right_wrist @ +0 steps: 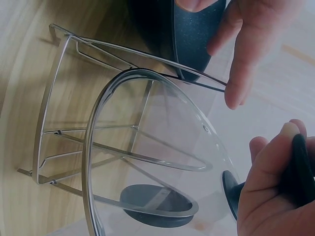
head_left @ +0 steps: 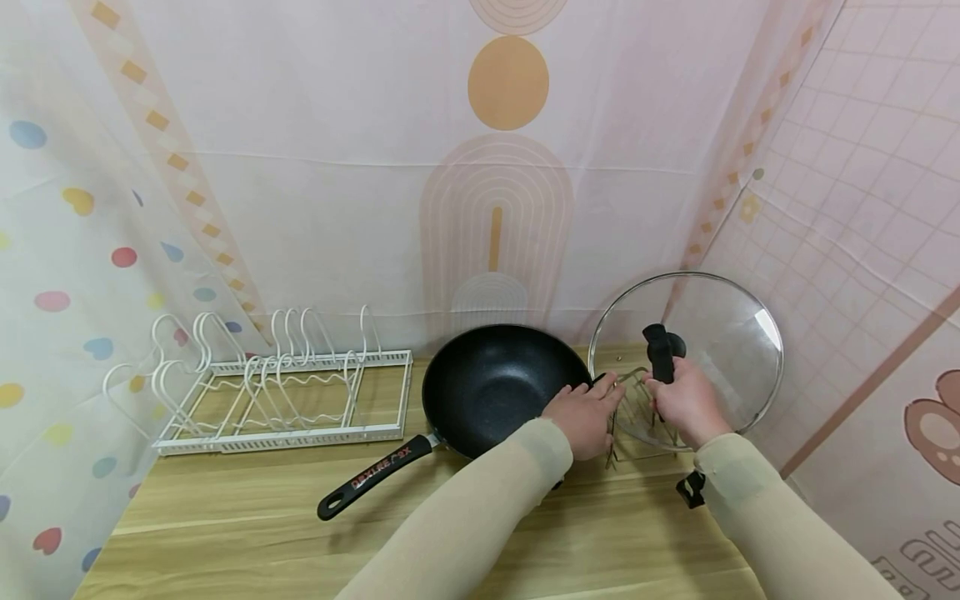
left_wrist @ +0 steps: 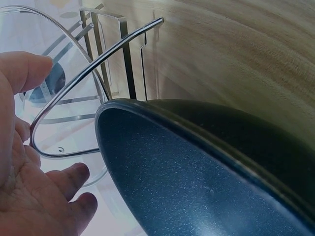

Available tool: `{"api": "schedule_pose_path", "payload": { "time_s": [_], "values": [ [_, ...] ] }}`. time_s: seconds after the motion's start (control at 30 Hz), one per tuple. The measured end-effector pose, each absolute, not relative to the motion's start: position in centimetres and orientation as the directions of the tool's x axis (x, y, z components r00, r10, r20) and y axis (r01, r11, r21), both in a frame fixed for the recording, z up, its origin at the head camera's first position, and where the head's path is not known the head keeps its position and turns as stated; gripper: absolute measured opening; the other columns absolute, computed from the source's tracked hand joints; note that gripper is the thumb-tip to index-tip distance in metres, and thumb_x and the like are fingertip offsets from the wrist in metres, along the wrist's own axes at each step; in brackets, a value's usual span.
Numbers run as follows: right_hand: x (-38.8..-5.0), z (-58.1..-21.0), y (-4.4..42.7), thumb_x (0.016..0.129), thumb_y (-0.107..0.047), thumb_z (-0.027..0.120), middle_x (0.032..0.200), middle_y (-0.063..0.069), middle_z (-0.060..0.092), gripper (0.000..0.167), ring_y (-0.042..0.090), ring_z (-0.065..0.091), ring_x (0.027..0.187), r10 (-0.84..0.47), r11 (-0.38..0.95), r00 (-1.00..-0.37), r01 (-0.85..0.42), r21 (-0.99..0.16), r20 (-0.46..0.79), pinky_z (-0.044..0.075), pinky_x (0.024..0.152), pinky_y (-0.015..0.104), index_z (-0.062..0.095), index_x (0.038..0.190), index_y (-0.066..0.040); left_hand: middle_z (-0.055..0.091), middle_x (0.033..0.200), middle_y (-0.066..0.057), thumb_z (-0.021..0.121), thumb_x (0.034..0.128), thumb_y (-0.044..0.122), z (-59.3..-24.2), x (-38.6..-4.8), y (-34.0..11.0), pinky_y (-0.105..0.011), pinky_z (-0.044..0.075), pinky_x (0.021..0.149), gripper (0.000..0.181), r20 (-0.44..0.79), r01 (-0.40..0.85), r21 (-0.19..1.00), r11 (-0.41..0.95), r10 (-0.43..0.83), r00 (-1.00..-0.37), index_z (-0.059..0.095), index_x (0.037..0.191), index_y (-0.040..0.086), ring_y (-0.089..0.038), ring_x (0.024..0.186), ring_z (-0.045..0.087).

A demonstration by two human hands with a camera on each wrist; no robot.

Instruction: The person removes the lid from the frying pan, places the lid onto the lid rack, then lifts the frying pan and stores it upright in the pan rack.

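A glass lid [head_left: 731,333] with a metal rim stands nearly upright in a thin metal rack [right_wrist: 43,113]. My right hand [head_left: 690,404] grips the lid's black handle [head_left: 660,354]. Between the lid and a black wok [head_left: 501,392], my left hand [head_left: 585,418] reaches over the wok's right rim to the rack. Its fingers are spread, and one touches the end of a rack loop [right_wrist: 197,81] in the right wrist view. In the left wrist view, my left hand [left_wrist: 29,196] is beside the same loop, thumb apart from the fingers.
A white wire rack [head_left: 292,435] with several upright loops stands on the left of the wooden table [head_left: 247,517]. The wok's long handle [head_left: 375,477] points toward the front left. A small black object [head_left: 692,489] shows beside my right sleeve. Patterned cloth hangs behind.
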State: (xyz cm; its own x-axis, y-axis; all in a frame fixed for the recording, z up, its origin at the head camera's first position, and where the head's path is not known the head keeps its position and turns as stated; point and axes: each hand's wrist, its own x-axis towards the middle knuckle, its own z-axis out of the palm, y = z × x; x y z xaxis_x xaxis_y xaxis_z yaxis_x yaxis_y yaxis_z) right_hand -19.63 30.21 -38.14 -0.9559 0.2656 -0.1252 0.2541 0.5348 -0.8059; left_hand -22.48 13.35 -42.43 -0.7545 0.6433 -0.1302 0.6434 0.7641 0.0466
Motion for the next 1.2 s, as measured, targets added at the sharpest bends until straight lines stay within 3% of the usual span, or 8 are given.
{"api": "schedule_pose_path", "payload": {
  "time_s": [0.37, 0.7, 0.9, 1.2],
  "values": [
    [-19.5, -38.4, 30.0, 0.109, -0.012, 0.053, 0.140, 0.028, 0.061, 0.052, 0.019, 0.063, 0.077, 0.253, 0.547, -0.959, 0.253, -0.798, -0.131, 0.053, 0.065, 0.031, 0.036, 0.155, 0.008, 0.003, 0.178, 0.015, 0.061, 0.1043, 0.050, -42.7, -22.6, 13.4, -0.039, 0.032, 0.129, 0.081, -0.132, 0.641, 0.047, 0.766, 0.641, -0.756, 0.013, 0.169, 0.038, -0.017, 0.156, 0.038],
    [-19.4, -38.9, 29.6, 0.109, -0.010, 0.051, 0.140, 0.028, 0.063, 0.041, 0.017, 0.064, 0.076, 0.255, 0.562, -0.960, 0.245, -0.790, -0.117, 0.052, 0.066, 0.030, 0.045, 0.146, 0.006, 0.001, 0.177, 0.016, 0.060, 0.1047, 0.050, -43.0, -22.7, 13.3, -0.039, 0.033, 0.128, 0.081, -0.127, 0.643, 0.036, 0.765, 0.642, -0.756, 0.012, 0.169, 0.037, -0.017, 0.156, 0.038],
    [-19.3, -38.8, 29.5, 0.108, -0.009, 0.052, 0.137, 0.030, 0.063, 0.049, 0.016, 0.063, 0.072, 0.230, 0.579, -0.966, 0.230, -0.782, -0.114, 0.051, 0.061, 0.031, 0.038, 0.152, 0.009, 0.003, 0.178, 0.016, 0.061, 0.1044, 0.050, -43.1, -22.6, 13.3, -0.040, 0.033, 0.128, 0.081, -0.119, 0.643, 0.025, 0.765, 0.641, -0.758, 0.012, 0.169, 0.038, -0.018, 0.156, 0.038],
    [-19.3, -38.9, 29.2, 0.109, -0.009, 0.052, 0.139, 0.032, 0.061, 0.057, 0.017, 0.064, 0.072, 0.220, 0.568, -0.968, 0.229, -0.790, -0.123, 0.052, 0.063, 0.032, 0.030, 0.158, 0.009, 0.002, 0.177, 0.016, 0.061, 0.1037, 0.051, -43.2, -22.7, 13.4, -0.042, 0.029, 0.130, 0.082, -0.111, 0.645, -0.011, 0.764, 0.640, -0.760, 0.012, 0.168, 0.039, -0.021, 0.159, 0.033]
  ]
}}
